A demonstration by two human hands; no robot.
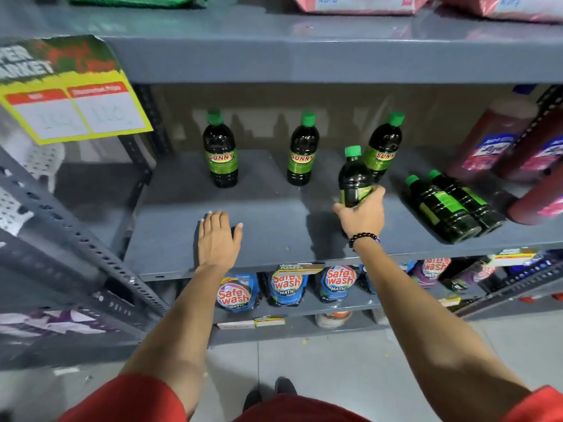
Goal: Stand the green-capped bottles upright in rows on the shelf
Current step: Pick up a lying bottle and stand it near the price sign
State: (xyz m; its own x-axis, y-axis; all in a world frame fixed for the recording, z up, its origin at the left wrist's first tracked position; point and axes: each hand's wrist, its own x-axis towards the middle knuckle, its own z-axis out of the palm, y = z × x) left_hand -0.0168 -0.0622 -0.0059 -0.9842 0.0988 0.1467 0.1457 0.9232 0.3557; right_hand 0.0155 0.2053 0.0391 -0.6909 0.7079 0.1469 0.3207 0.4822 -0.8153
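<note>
Standing before a grey metal shelf (170, 239), a person in red sleeves worked along a row of dark plastic bottles with green caps and green "SUNNY" labels. At far left, a yellow-edged price card (76, 108) hung from the upper shelf edge. The left hand (217, 239) lay flat on the bare shelf, fingers spread, its grip open and holding nothing. Behind it stood the first upright bottle (221, 153), then a second upright bottle (303, 152), well apart. The right hand (362, 213), wearing a black beaded bracelet (362, 239), had its grip closed around the lower body of a fourth bottle (353, 178), held nearly upright just in front of a third bottle (384, 147), which leaned slightly right. Further right, two more green-capped bottles (451, 205) lay side by side on the shelf, touching, near red bottles (499, 141).
</note>
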